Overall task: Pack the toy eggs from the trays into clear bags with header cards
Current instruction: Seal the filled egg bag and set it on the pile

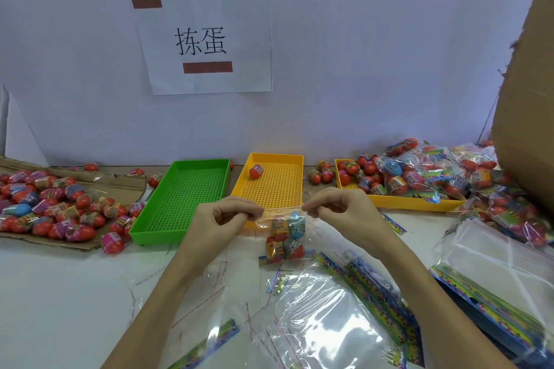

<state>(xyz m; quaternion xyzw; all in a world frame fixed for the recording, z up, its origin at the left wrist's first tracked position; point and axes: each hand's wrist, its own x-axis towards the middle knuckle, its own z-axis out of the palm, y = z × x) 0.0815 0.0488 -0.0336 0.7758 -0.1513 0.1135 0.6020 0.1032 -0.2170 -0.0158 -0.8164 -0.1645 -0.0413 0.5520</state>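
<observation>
A clear bag hangs between my hands, holding several toy eggs, red ones and a blue one. My left hand pinches the bag's top edge on the left. My right hand pinches the same edge on the right. The bag's header card end hangs low by the table. Behind it lies a yellow tray with one red egg in it. A green tray beside it has nothing in it.
Loose eggs lie heaped on cardboard at the left. A second yellow tray and filled bags pile up at the right, under a cardboard box. Empty clear bags with header cards cover the near table.
</observation>
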